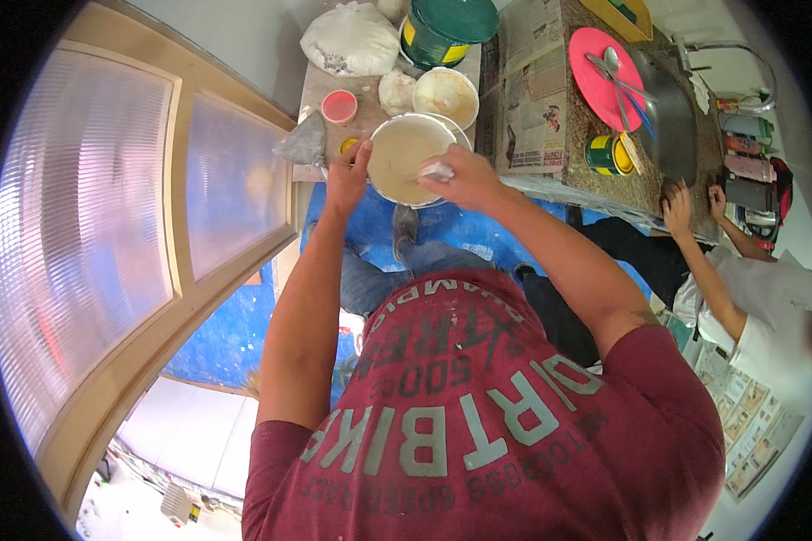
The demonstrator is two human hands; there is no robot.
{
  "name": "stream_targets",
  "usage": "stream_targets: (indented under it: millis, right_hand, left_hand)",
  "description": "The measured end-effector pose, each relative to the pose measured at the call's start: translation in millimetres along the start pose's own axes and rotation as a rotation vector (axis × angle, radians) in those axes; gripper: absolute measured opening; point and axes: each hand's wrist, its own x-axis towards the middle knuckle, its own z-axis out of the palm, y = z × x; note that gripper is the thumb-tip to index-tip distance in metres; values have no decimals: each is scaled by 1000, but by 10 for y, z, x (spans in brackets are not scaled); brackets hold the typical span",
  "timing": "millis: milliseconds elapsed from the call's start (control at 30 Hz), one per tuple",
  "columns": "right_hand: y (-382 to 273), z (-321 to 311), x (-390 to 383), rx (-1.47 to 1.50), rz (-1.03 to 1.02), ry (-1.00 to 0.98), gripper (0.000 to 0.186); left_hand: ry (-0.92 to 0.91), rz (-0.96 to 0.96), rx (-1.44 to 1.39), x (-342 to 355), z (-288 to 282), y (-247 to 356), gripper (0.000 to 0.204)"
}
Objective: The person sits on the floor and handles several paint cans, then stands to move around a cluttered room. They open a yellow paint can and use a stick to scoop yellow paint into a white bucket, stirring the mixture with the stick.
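Observation:
A white bucket (387,191) with a pale cream mixture (400,150) in it stands at the near edge of the worktop, in front of me. My left hand (348,177) grips its left rim, thumb up along the side. Over the right rim, my right hand (465,178) is closed round a whitish-handled tool (437,171) that reaches into the mixture; its working end is hidden. Just behind stands a second white tub (447,96) with cream residue inside. A small pink-topped tub (339,106) sits to the left, near a grey bag (303,141).
A green bucket (448,27) and a white plastic bag (351,40) stand at the back. On the right, a newspaper-covered counter (534,108) holds a pink plate (595,63) with utensils and a paint tin (604,155). A co-worker's hand (677,209) rests by the sink. A glazed wooden door (182,194) stands left.

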Motion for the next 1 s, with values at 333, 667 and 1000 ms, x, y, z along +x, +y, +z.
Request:
stream_targets:
  millis: [333,667,1000]
  right_hand:
    - [-4,-126,175,14,102,32,32]
    - [-16,-61,193,-30,59,-54,32]
    - [-25,-122,182,-2,71,-162,38]
  left_hand:
    - [-4,-51,37,-31,-29,111,54]
    - [10,1,110,-44,-18,121,50]
    - [-2,-52,63,-62,-32,129,51]
